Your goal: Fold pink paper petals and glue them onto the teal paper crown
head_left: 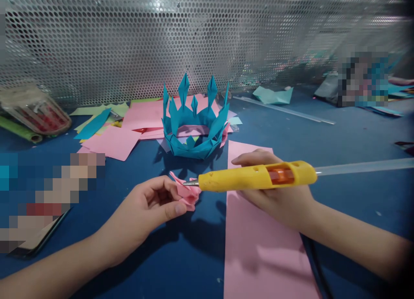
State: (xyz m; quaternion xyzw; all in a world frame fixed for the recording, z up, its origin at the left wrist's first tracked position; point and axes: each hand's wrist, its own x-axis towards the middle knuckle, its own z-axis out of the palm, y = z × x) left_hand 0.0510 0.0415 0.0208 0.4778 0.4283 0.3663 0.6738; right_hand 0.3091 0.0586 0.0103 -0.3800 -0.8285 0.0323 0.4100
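Observation:
My left hand is closed around a small folded pink paper piece, pinching it just above the blue table. My right hand grips a yellow glue gun held level, a clear glue stick sticking out of its back end to the right. The gun's metal tip touches the pink paper piece. Behind both hands stands a blue folded paper crown.
A long pink paper sheet lies under my right forearm. Pink, green and blue sheets are scattered behind the crown. A perforated metal wall closes the back. A clear plastic case lies far left, a phone near left.

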